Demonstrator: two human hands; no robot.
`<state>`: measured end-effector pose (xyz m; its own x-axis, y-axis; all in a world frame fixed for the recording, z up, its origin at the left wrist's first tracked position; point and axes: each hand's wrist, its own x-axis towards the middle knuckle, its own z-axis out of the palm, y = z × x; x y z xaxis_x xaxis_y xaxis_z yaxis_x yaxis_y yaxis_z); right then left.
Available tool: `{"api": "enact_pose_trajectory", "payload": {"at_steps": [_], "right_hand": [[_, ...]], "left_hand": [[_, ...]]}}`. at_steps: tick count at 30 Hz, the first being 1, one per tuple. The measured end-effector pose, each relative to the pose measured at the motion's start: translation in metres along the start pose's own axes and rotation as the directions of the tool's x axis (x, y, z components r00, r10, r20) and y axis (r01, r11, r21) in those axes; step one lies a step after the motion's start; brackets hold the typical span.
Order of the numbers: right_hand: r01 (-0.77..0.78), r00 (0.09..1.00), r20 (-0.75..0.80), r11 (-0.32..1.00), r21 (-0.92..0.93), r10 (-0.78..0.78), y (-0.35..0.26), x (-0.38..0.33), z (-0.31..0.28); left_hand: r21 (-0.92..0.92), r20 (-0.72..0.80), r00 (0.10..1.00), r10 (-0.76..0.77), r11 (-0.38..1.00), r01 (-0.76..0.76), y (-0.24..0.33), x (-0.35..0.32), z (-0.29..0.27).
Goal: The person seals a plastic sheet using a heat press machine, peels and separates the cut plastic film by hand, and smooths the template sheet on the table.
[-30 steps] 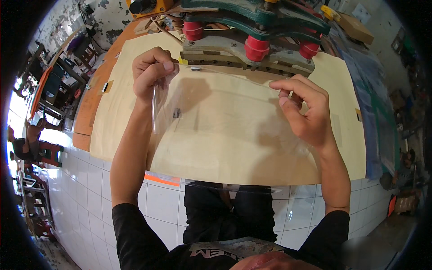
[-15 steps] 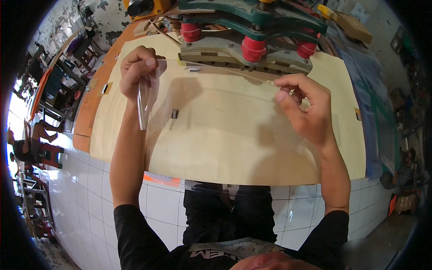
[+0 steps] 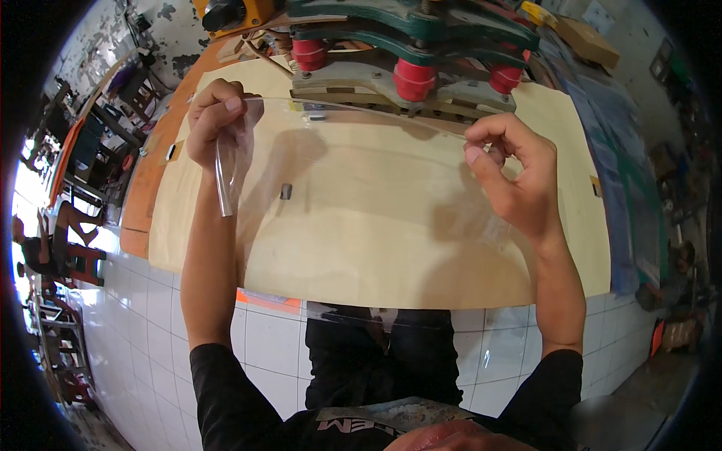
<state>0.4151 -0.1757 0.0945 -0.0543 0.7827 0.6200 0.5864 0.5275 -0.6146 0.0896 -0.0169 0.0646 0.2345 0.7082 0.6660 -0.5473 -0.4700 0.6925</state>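
Observation:
A clear plastic sheet (image 3: 361, 173) stretches between my two hands above a cream-coloured board on the table. My left hand (image 3: 216, 124) is closed on its far left corner, where a folded flap hangs down beside the wrist. At the far right corner, the thumb and fingers of my right hand (image 3: 515, 169) pinch the edge. The sheet's far edge runs taut just in front of the green press (image 3: 421, 22) with red cylindrical parts (image 3: 414, 81). Its near part droops past the board's front edge. Through the sheet a small dark block (image 3: 286, 192) shows on the board.
The cream board (image 3: 169, 233) lies on an orange wooden table (image 3: 135, 229). A small light piece (image 3: 317, 117) lies near the press base. Blue sheeting (image 3: 624, 255) covers the right side. An orange machine (image 3: 252, 13) stands at the back left. A person sits far left.
My left hand has shifted a little to the left, and the sheet's far edge has drawn along with it. My right hand has barely moved, still pinching its corner.

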Motion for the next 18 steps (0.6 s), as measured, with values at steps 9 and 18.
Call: {"api": "enact_pose_trajectory", "payload": {"at_steps": [9, 18], "right_hand": [[-0.091, 0.972, 0.221, 0.995, 0.031, 0.082, 0.007, 0.005, -0.023], [-0.341, 0.854, 0.482, 0.91, 0.234, 0.196, 0.015, 0.011, -0.055]], "left_hand": [[0.125, -0.137, 0.987, 0.09, 0.989, -0.072, -0.001, 0.001, 0.017], [-0.055, -0.088, 0.996, 0.006, 0.998, -0.011, 0.003, 0.001, 0.008]]}}
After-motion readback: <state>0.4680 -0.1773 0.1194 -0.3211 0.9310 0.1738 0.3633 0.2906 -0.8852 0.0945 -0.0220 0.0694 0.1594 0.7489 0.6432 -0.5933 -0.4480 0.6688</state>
